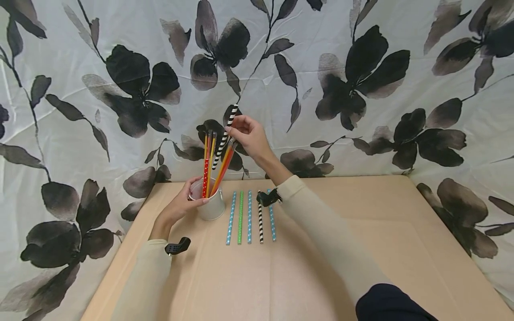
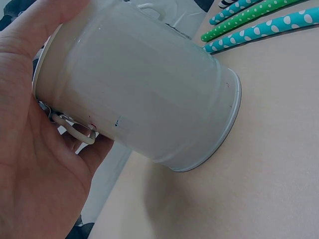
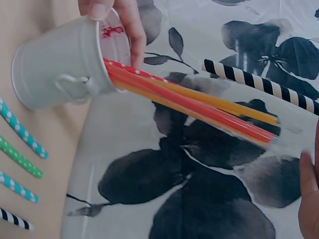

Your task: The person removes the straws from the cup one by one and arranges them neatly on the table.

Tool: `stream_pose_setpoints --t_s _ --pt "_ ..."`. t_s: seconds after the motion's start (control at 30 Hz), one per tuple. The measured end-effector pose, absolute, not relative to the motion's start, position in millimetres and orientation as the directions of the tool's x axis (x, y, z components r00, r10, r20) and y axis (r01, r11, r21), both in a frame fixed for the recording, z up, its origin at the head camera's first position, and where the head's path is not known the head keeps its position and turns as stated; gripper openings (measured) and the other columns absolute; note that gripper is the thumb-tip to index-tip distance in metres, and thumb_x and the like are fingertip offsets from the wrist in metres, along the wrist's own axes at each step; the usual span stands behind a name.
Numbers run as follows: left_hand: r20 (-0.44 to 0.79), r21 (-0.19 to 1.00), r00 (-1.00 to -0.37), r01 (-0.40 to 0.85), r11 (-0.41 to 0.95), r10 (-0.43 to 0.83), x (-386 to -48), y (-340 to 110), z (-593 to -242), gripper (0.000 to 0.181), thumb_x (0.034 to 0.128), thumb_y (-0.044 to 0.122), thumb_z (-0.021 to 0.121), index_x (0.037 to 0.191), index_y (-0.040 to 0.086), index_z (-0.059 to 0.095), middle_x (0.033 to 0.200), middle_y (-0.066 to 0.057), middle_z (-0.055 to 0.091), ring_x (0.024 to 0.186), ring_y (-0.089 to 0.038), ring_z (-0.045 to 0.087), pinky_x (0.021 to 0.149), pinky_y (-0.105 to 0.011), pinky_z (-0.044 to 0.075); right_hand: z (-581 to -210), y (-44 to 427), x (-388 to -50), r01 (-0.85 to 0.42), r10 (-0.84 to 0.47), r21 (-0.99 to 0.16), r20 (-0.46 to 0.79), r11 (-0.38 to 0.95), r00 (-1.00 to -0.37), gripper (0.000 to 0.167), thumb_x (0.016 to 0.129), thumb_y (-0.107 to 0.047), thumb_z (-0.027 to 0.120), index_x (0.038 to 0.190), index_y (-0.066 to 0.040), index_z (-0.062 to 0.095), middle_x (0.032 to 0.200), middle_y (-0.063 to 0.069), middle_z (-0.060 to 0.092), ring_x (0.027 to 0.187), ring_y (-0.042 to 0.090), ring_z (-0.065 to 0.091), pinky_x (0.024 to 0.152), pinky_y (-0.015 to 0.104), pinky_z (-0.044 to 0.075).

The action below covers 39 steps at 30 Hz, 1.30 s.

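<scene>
A white metal bucket (image 1: 212, 208) (image 2: 144, 84) (image 3: 60, 62) stands on the table's left part, held around its rim by my left hand (image 1: 180, 204) (image 2: 40, 134) (image 3: 119, 20). Several red, orange and yellow sticks (image 1: 221, 169) (image 3: 199, 107) lean in it, their upper ends sticking out. Above the bucket, my right hand (image 1: 250, 136) (image 3: 309, 194) pinches a black-and-white striped straw (image 1: 225, 136) (image 3: 261, 84) near its upper part. In the right wrist view the straw's lower end is outside the bucket, apart from the rim.
In a row right of the bucket lie blue dotted straws (image 1: 230, 218) (image 2: 264, 30) (image 3: 22, 130), a green dotted one (image 1: 240, 218) (image 2: 244, 19) (image 3: 20, 158) and another striped straw (image 1: 260, 223) (image 3: 15, 219). A floral cloth (image 1: 281, 147) hangs behind the table (image 1: 341, 209).
</scene>
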<state>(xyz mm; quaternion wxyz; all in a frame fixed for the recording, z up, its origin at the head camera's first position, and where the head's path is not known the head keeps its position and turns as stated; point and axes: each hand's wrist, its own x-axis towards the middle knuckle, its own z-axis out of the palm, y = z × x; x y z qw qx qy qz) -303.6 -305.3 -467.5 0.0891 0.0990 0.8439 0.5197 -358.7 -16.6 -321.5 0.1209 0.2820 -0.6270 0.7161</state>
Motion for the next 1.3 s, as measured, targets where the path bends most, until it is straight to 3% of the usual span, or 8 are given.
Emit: stream_pose_setpoints --t_s 0.17,0.23,0.4,0.7,0.9,1.07,1.3 --pt "-0.041 0.898 -0.967 0.075 0.434 0.251 -303.4 -301.0 -465.8 0.091 0.0907 0.031 0.077 0.16 0.025 0.018 0.159 -0.019 0.022 0.148 -0.042 0.019 0.115 -0.071 0.02 -315.5 -1.3 -361.9 -0.478 -0.217 -0.832 0.541 -0.283 -0.813 0.022 0.094 0.003 0.066 0.116 0.006 0.059 0.101 0.003 0.062 0.088 0.013 0.065 0.089 0.042 0.058" --pt "-0.041 0.898 -0.968 0.073 0.435 0.248 -303.3 -299.4 -465.8 0.091 0.0911 0.031 0.076 0.16 0.025 0.017 0.159 -0.019 0.022 0.148 -0.042 0.018 0.115 -0.072 0.019 -314.8 5.0 -362.0 -0.463 -0.225 -0.832 0.536 -0.306 -0.814 0.023 0.095 0.003 0.066 0.116 0.004 0.059 0.101 0.003 0.062 0.089 0.014 0.065 0.087 0.044 0.059" --pt "-0.045 0.896 -0.968 0.07 0.439 0.245 -302.7 -298.5 -467.8 0.091 0.0911 0.031 0.076 0.16 0.026 0.017 0.158 -0.02 0.022 0.147 -0.044 0.018 0.113 -0.073 0.019 -315.8 19.7 -357.4 -0.464 -0.231 -0.837 0.531 -0.29 -0.815 0.027 0.095 0.0 0.067 0.121 0.004 0.059 0.103 0.004 0.062 0.093 0.017 0.066 0.081 0.036 0.061" --pt "-0.031 0.902 -0.966 0.084 0.425 0.257 -303.2 -298.6 -469.1 0.089 0.0913 0.032 0.076 0.159 0.023 0.019 0.159 -0.019 0.022 0.148 -0.041 0.018 0.115 -0.071 0.019 -323.2 43.7 -352.0 -0.418 -0.252 -0.874 0.475 -0.247 -0.843 0.033 0.096 -0.001 0.067 0.128 0.002 0.058 0.103 0.004 0.062 0.092 0.017 0.067 0.08 0.041 0.061" --pt "-0.044 0.894 -0.967 0.073 0.442 0.25 -304.7 -300.2 -466.6 0.09 0.0912 0.033 0.076 0.16 0.026 0.018 0.155 -0.02 0.024 0.144 -0.043 0.021 0.113 -0.072 0.021 -331.3 56.3 -347.9 -0.392 -0.246 -0.896 0.437 -0.209 -0.865 0.037 0.095 -0.001 0.068 0.13 0.002 0.057 0.102 0.004 0.062 0.096 0.025 0.068 0.076 0.041 0.061" --pt "-0.065 0.896 -0.963 0.059 0.439 0.263 -302.2 -300.5 -461.4 0.09 0.0919 0.03 0.075 0.16 0.025 0.017 0.16 -0.02 0.019 0.147 -0.044 0.017 0.114 -0.073 0.018 -342.3 67.1 -342.0 -0.367 -0.243 -0.918 0.394 -0.151 -0.886 0.041 0.095 -0.002 0.069 0.133 0.002 0.056 0.102 0.004 0.063 0.09 0.016 0.067 0.074 0.038 0.062" --pt "-0.088 0.901 -0.953 0.049 0.432 0.291 -287.8 -295.4 -439.8 0.09 0.0923 0.026 0.075 0.16 0.016 0.016 0.162 -0.022 0.016 0.15 -0.046 0.012 0.114 -0.074 0.016 -360.1 80.7 -332.7 -0.309 -0.241 -0.949 0.315 -0.064 -0.918 0.045 0.095 -0.008 0.07 0.136 0.0 0.055 0.107 0.007 0.063 0.091 0.016 0.067 0.076 0.038 0.062"
